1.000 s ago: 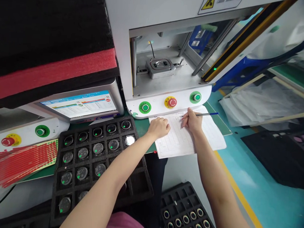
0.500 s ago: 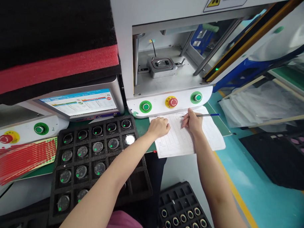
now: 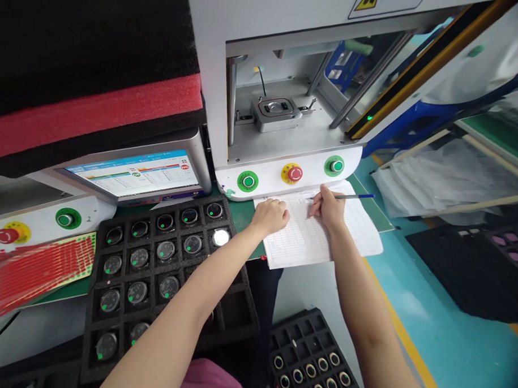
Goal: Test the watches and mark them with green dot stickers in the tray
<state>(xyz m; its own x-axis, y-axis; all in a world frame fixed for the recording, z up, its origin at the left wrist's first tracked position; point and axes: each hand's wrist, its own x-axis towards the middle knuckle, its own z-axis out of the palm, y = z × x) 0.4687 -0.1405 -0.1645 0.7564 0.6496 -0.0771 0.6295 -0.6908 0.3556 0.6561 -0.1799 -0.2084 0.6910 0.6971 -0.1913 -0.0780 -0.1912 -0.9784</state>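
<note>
Head view: right hand [image 3: 330, 208] pinches a blue pen [image 3: 346, 196], tip on the ruled log sheet [image 3: 312, 235] at centre frame; left hand [image 3: 270, 216], loosely curled and holding nothing, pins the sheet. Looks mid-entry, with lower rows apparently blank. Foam tray [image 3: 163, 270] at lower left is mostly filled.

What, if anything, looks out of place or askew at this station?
One thing: the paper form juts past the bench's front edge, its near corner unsupported over the floor. The left hand rests on it while the right hand holds a pen to it. The foam tray also overhangs. No spill or damage shows.
</note>
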